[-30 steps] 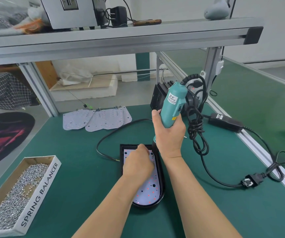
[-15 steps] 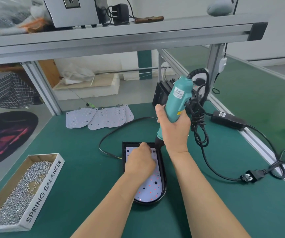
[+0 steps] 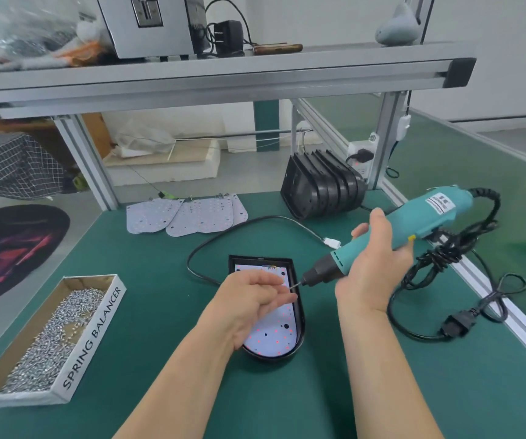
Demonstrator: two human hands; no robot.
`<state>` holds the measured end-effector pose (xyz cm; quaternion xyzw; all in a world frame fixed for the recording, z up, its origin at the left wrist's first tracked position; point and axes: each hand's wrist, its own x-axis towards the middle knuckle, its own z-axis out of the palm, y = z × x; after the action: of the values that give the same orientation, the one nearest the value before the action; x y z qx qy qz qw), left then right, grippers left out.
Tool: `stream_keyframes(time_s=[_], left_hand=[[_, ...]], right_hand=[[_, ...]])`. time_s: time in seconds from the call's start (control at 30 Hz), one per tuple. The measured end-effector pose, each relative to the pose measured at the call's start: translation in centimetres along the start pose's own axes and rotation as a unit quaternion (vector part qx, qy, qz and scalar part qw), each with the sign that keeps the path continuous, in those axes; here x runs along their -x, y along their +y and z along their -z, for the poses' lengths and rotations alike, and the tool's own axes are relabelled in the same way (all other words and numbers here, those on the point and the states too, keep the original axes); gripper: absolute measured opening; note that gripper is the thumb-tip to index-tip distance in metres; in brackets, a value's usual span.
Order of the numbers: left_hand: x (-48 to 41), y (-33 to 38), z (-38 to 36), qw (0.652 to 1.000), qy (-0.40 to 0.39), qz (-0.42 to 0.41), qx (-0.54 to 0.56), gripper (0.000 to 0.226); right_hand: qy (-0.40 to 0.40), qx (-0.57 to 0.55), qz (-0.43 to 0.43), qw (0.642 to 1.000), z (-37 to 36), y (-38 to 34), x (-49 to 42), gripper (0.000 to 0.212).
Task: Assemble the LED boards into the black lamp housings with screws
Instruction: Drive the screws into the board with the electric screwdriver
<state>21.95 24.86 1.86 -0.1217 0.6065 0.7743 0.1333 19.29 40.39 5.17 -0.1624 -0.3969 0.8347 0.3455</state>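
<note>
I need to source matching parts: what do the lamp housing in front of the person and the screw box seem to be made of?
The lamp housing looks like black moulded plastic with a slight gloss: its rounded rim catches a soft highlight, though coated metal can't be ruled out. The screw box looks like cardboard, white outside with printed lettering and raw brown inside walls.

screw box (image 3: 92, 339), "SPRING BALANCER" (screwdriver label unreadable)

- The left hand (image 3: 249, 299) covers the middle of the LED board (image 3: 274, 337).
- The screwdriver (image 3: 391, 236) bit tip sits behind the left fingers (image 3: 282, 299); any screw there is too small to see.
- The bottom edge cuts off both arms.
</note>
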Motion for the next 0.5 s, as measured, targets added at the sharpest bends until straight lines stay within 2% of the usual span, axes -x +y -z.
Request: stream_keyframes(time_s=[0.17,0.33,0.5], left_hand=[[0.8,0.2,-0.6,1.0,-0.001,-0.019,-0.007,0.007],[1.4,-0.2,-0.6,0.999,0.039,-0.006,0.0,0.01],[1.9,-0.1,0.0,0.996,-0.018,0.034,0.082,0.022]], right_hand=[[0.006,-0.007,0.026,1.0,-0.1,-1.0,1.1,0.016],[0.006,-0.016,0.03,0.999,0.1,-1.6,1.7,0.029],[0.016,-0.015,0.03,0.999,0.3,-1.7,1.8,0.019]])
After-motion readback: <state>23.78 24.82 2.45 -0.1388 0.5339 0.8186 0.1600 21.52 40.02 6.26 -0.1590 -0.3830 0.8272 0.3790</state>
